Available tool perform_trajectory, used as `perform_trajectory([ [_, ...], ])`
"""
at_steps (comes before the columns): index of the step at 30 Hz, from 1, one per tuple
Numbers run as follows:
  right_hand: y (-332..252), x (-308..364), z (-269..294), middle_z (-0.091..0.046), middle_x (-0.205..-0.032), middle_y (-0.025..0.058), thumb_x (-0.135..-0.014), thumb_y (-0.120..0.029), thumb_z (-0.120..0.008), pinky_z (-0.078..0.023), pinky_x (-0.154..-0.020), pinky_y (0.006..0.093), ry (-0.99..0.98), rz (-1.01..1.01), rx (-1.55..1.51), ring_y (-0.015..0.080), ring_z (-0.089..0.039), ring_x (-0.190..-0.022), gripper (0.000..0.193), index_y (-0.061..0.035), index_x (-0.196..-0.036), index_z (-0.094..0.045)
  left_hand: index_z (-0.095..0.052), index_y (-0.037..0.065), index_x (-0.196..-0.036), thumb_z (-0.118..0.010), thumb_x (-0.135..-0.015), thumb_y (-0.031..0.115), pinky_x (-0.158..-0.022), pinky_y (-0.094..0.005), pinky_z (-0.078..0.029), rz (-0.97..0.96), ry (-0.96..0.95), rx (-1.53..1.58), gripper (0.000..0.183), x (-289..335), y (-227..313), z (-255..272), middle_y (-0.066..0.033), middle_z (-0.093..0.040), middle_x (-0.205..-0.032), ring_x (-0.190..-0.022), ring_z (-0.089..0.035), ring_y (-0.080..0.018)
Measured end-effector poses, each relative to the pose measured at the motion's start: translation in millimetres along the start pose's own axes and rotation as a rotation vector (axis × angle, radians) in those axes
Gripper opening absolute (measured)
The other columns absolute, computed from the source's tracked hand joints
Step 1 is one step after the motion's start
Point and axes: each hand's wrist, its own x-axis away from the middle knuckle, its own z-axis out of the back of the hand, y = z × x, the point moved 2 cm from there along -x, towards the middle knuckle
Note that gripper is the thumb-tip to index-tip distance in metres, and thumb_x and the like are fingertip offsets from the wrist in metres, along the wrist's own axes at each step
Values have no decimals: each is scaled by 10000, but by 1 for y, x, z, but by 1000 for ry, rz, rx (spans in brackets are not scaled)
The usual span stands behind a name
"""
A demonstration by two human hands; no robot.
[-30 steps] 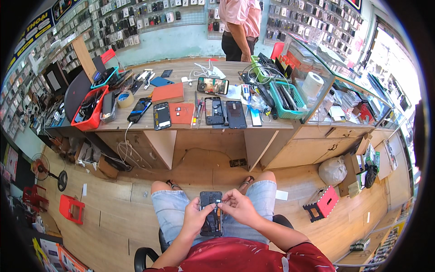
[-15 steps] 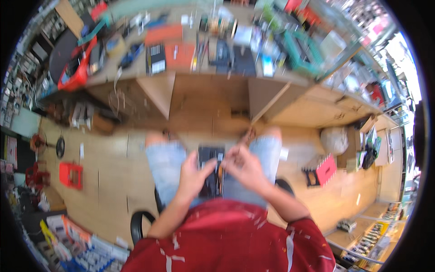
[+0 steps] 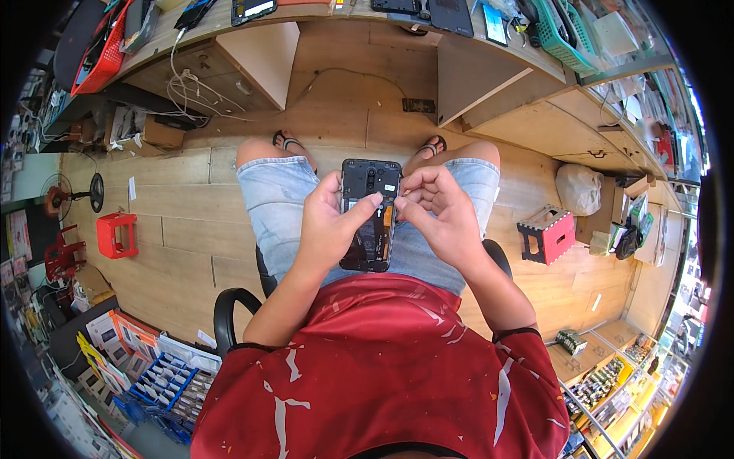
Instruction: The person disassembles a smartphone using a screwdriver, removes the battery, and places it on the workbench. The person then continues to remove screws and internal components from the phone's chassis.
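In front of my lap a smartphone (image 3: 370, 222) is held with its back cover off, showing black inner panels, a camera cluster near its top and an orange strip at the right. My left hand (image 3: 329, 222) grips it along its left side, the thumb lying across the exposed middle. My right hand (image 3: 440, 206) is closed at the phone's right edge, thumb and forefinger tips together against it and the other fingers curled. Whatever sits between those fingertips besides the edge is too small to make out.
A wooden workbench (image 3: 321, 17) ahead carries phone parts, a red basket (image 3: 103, 57) and a green basket (image 3: 564, 34). White cables (image 3: 187, 88) hang from it. Red stools stand left (image 3: 117, 236) and right (image 3: 548, 236). A black chair armrest (image 3: 229, 310) is beside my left arm.
The view has tilted down, away from the benchtop, and sharpened. My right fingers have gone from over the phone's face to its right edge. My left hand keeps its grip.
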Motion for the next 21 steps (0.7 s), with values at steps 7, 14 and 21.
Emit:
perform_trajectory([
  [7, 4, -1, 0, -660, -1036, 64, -995, 48, -720, -566, -786, 265, -19, -35, 16, 103, -664, -890, 280, 16, -1204, -537, -642, -35, -1182, -775, -962, 0, -826, -285, -600, 4, -3, -10, 260, 0, -1, 0, -89, -754, -1082, -930, -716, -106],
  [14, 4, 0, -3, -674, -992, 56, -961, 35, -755, -548, -726, 249, 17, 18, 44, 81, -657, -854, 288, 22, -1170, -557, -645, -30, -1182, -780, -948, -9, -847, -291, -591, -17, -8, -35, 271, 3, 0, 0, -85, -757, -1076, -945, -707, -104],
  [21, 7, 5, -6, -639, -1007, 37, -924, 74, -746, -529, -766, 255, 62, -24, 128, 84, -643, -871, 339, -18, -1169, -530, -664, -23, -1168, -799, -923, -4, -876, -287, -575, -64, -2, -126, 279, 4, -8, -4, -74, -773, -1080, -974, -701, -96],
])
